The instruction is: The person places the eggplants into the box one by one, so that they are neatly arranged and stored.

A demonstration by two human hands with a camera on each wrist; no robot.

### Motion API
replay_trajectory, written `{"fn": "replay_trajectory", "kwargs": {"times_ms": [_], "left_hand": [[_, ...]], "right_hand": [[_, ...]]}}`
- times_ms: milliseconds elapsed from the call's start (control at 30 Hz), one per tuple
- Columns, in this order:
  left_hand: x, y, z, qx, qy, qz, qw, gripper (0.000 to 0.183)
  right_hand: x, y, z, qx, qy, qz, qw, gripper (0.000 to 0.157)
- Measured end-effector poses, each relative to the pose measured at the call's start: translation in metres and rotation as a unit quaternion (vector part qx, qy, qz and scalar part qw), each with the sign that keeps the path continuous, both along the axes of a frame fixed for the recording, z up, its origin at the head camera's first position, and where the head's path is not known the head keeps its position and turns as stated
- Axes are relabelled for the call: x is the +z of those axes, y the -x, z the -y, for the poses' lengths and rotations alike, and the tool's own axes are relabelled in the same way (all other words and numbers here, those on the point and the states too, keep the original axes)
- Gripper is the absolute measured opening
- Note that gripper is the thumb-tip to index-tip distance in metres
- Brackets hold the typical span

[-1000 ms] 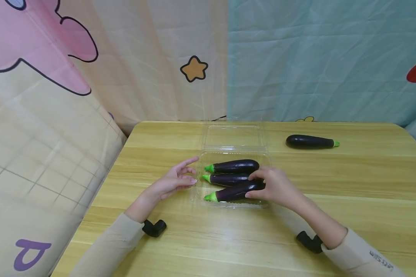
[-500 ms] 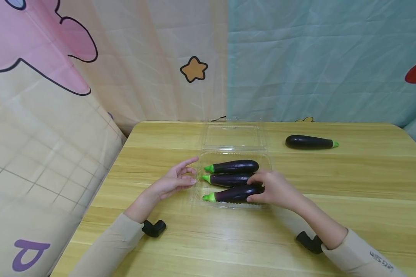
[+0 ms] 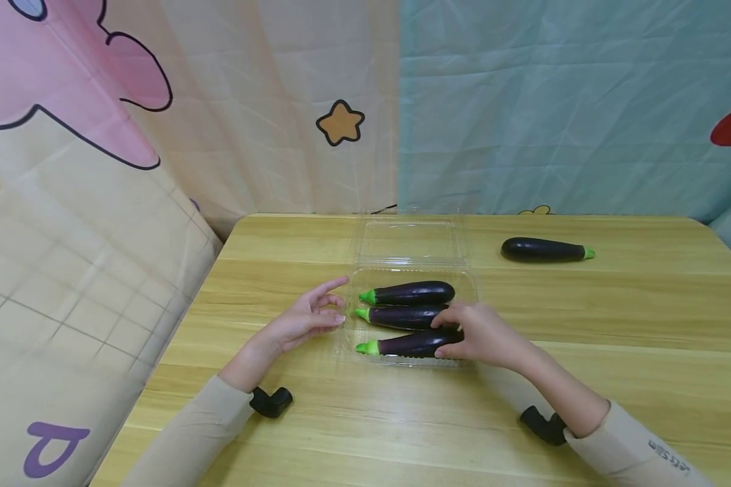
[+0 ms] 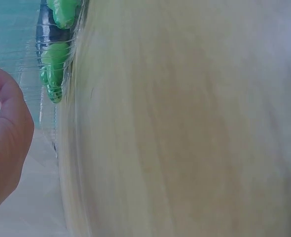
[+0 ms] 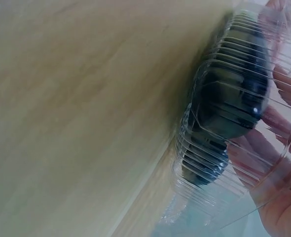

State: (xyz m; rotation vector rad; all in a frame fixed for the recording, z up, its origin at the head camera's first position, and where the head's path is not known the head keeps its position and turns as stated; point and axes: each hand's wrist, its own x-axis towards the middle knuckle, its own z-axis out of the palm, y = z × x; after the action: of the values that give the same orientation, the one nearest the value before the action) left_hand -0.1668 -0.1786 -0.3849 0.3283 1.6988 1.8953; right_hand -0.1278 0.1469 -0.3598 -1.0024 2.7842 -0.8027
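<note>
A clear plastic clamshell box (image 3: 350, 338) stands with its lid folded back. Three dark purple eggplants with green stems lie side by side in it: a far eggplant (image 3: 414, 293), a middle eggplant (image 3: 402, 316) and a near eggplant (image 3: 408, 343). My right hand (image 3: 484, 338) holds the near eggplant by its thick right end, thumb in front and fingers behind. In the right wrist view, the box wall (image 5: 224, 103) is between the camera and those fingers. Beside the left rim, my left hand (image 3: 301, 321) has its index finger extended; whether it touches the plastic is unclear.
Another eggplant (image 3: 545, 249) lies on the wooden table (image 3: 371, 426) at the back right, stem to the right. The transparent lid (image 3: 411, 238) lies flat behind the box. A printed curtain (image 3: 268, 101) hangs along the table's far edge.
My right hand has shifted the near eggplant slightly toward the box's front wall, and it now lies straighter. A gap has opened between it and the middle one. The left hand stays still.
</note>
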Motion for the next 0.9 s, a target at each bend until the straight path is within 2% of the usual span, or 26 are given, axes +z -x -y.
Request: {"fn": "replay_trajectory", "kwargs": {"times_ms": [267, 467, 600, 733, 900], "left_hand": [[0.001, 0.001, -0.001, 0.001, 0.002, 0.001, 1.0, 0.074], [0.0, 0.002, -0.001, -0.002, 0.001, -0.002, 1.0, 0.074], [0.0, 0.002, -0.001, -0.003, 0.001, -0.007, 1.0, 0.074], [-0.001, 0.002, 0.0, -0.001, 0.001, -0.005, 1.0, 0.074], [-0.001, 0.0, 0.0, -0.001, 0.001, -0.002, 1.0, 0.074]], "right_hand": [[0.004, 0.003, -0.005, 0.001, 0.027, 0.059, 0.998, 0.033], [0.007, 0.008, -0.012, -0.003, 0.084, 0.112, 0.99, 0.034], [0.008, 0.011, -0.019, -0.007, 0.139, 0.134, 0.981, 0.036], [0.01, 0.013, -0.028, -0.02, 0.179, 0.14, 0.974, 0.038], [0.014, 0.014, -0.043, -0.054, 0.193, 0.129, 0.971, 0.041]]}}
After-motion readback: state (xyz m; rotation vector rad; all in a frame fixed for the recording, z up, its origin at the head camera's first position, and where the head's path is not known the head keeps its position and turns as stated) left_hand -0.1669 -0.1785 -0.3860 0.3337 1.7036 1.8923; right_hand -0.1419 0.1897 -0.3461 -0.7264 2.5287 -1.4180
